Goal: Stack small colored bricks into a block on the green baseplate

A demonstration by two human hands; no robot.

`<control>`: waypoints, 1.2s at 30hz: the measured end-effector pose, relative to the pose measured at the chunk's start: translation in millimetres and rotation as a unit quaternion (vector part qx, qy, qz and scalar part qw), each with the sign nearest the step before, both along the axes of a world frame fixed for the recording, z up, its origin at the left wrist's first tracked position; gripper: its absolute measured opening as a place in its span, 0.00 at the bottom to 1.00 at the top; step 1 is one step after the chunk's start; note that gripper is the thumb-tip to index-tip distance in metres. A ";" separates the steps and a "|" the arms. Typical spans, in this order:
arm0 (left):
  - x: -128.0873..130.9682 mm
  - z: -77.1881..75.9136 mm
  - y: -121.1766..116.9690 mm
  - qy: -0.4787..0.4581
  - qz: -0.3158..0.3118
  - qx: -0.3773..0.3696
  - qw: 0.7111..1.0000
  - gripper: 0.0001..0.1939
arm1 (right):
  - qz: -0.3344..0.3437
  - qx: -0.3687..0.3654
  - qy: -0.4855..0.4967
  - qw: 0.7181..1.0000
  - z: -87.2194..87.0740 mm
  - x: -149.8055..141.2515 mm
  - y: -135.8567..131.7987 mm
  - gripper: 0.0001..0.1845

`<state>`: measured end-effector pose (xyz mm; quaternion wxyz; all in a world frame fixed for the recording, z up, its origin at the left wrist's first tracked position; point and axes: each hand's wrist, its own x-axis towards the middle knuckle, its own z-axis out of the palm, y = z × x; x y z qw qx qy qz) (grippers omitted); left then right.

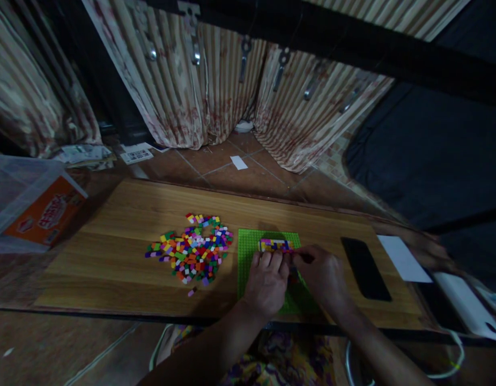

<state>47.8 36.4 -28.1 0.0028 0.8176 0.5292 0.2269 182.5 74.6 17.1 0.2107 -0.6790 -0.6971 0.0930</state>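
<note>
A bright green studded baseplate [248, 241] lies on the wooden board. On it stands a small multicoloured build of toy bricks [275, 245], its near part covered by my hands. My left hand [267, 279] rests over the near left side of the build, fingers bent and pressed against it. From the right, my right hand [324, 271] meets the build with thumb and fingers closed together at its edge. What sits between those fingertips is too small and dark to make out. Left of the baseplate spreads a loose pile of small coloured bricks [195, 249].
The wooden board [123, 241] carries a black phone [366, 268] at my right. Beyond it are white paper [404, 258] and a white object [468, 305]. A clear plastic bin [30, 203] with an orange label stands at far left. Striped curtains hang behind.
</note>
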 end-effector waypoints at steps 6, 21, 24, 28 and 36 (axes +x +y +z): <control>0.4 -0.7 -0.5 -0.005 0.006 -0.002 1.000 0.20 | -0.007 -0.011 0.044 0.999 -3.6 0.8 0.5 0.12; 0.2 -1.4 0.6 -0.025 0.000 -0.008 1.000 0.20 | 0.011 0.023 -0.016 1.000 -11.1 -6.7 -3.5 0.13; -0.4 -1.6 1.1 -0.024 0.001 -0.012 1.000 0.20 | 0.024 0.016 0.049 0.998 -14.5 -0.8 -3.3 0.13; -1.1 -2.4 1.5 -0.017 0.004 -0.009 1.000 0.20 | -0.004 -0.018 0.203 0.979 -19.3 12.5 -2.9 0.14; -1.7 0.8 0.7 -0.007 0.007 -0.018 1.000 0.20 | -0.082 -0.067 0.369 0.924 -33.7 12.3 -4.3 0.19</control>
